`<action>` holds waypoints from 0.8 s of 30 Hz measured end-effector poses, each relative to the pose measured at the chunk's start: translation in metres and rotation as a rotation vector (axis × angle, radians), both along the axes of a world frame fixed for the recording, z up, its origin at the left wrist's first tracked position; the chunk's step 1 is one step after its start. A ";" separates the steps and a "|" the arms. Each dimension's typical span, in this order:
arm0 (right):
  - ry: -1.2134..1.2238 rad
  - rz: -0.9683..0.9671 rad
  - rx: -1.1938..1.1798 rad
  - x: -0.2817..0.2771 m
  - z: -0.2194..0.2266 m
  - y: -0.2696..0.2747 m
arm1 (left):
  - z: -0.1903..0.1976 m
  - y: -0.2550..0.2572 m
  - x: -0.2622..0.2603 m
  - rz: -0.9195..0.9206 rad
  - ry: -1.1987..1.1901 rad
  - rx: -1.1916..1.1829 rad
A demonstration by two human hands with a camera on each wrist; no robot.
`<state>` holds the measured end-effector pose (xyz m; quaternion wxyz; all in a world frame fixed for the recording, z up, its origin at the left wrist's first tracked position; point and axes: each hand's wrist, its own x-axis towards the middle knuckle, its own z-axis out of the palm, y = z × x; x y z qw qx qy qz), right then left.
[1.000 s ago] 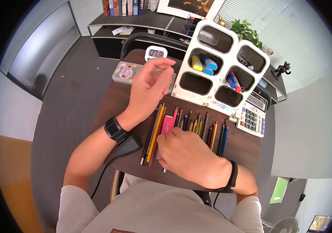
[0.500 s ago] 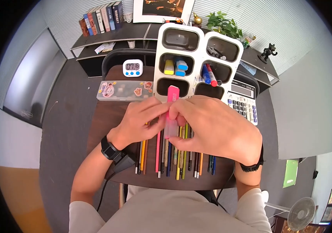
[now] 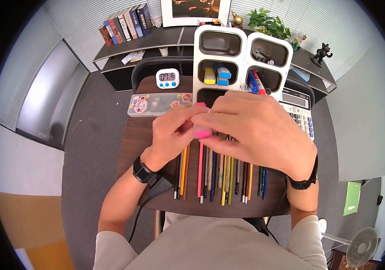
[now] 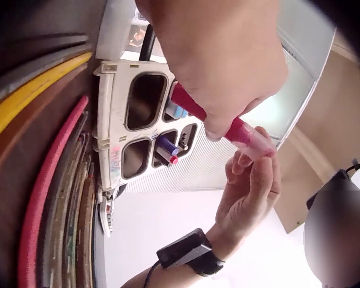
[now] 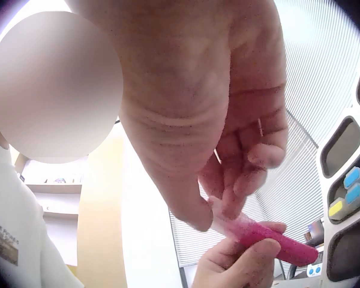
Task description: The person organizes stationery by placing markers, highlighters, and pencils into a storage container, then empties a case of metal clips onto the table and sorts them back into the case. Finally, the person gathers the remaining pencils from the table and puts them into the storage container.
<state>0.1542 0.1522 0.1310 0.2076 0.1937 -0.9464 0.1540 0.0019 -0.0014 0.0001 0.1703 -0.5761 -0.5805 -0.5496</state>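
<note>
A pink highlighter [image 4: 236,130] with a translucent end is held in the air above the table by both hands. My left hand [image 3: 170,130] pinches its solid pink part between thumb and fingers, as the right wrist view shows. My right hand [image 3: 257,135] pinches the translucent end with fingertips and thumb. Below the hands, a row of colored pencils [image 3: 201,173] lies on the brown table [image 3: 134,137]. Just beyond them stands the white organizer [image 3: 243,67], with yellow and blue highlighters [image 5: 357,185] in one compartment.
A sticker-covered pencil case [image 3: 154,108] and a white timer [image 3: 167,78] are at the back left. The calculator [image 3: 299,105] stands right of the organizer. A black device with a cable [image 3: 161,186] is by my left wrist.
The right hand has lifted the pink highlighter from among the pencils up to the left hand, which now grips it too. The highlighter has since tilted, its translucent end turning toward me.
</note>
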 end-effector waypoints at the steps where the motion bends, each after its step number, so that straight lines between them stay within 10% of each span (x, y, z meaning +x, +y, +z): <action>1: 0.069 0.001 0.052 -0.003 0.000 0.000 | -0.001 -0.001 -0.001 -0.006 -0.013 0.006; 8: 0.425 -0.112 0.060 -0.008 0.015 0.015 | -0.004 0.001 0.003 -0.064 -0.312 0.054; 24: 0.386 -0.303 0.157 -0.050 -0.033 0.040 | -0.003 -0.003 0.003 -0.120 -0.308 -0.037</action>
